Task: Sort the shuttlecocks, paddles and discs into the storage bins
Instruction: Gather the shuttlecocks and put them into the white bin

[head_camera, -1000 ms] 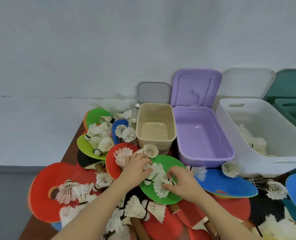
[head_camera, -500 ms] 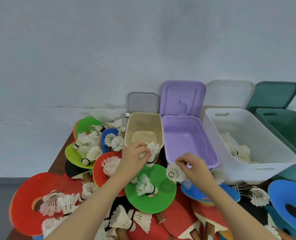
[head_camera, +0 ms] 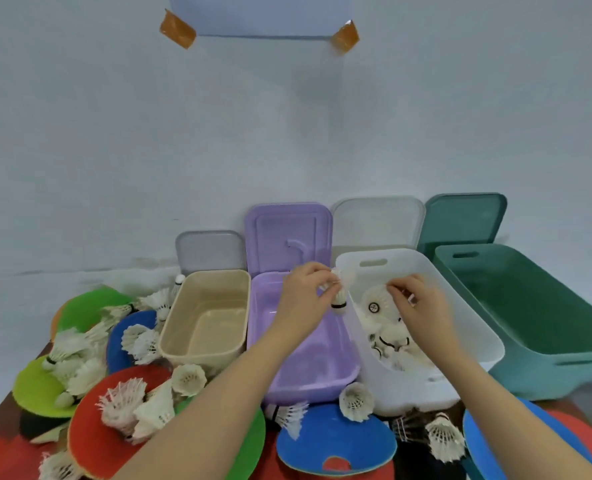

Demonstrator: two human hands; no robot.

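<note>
Left hand (head_camera: 306, 293) pinching shuttlecock (head_camera: 340, 295)

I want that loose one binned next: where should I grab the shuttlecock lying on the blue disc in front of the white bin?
Pinch the shuttlecock by its feather skirt from above; its open skirt faces up and the cork is hidden underneath.

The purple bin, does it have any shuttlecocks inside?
No, the purple bin shows only its bare floor; the shuttlecocks lie in the white bin.
</note>
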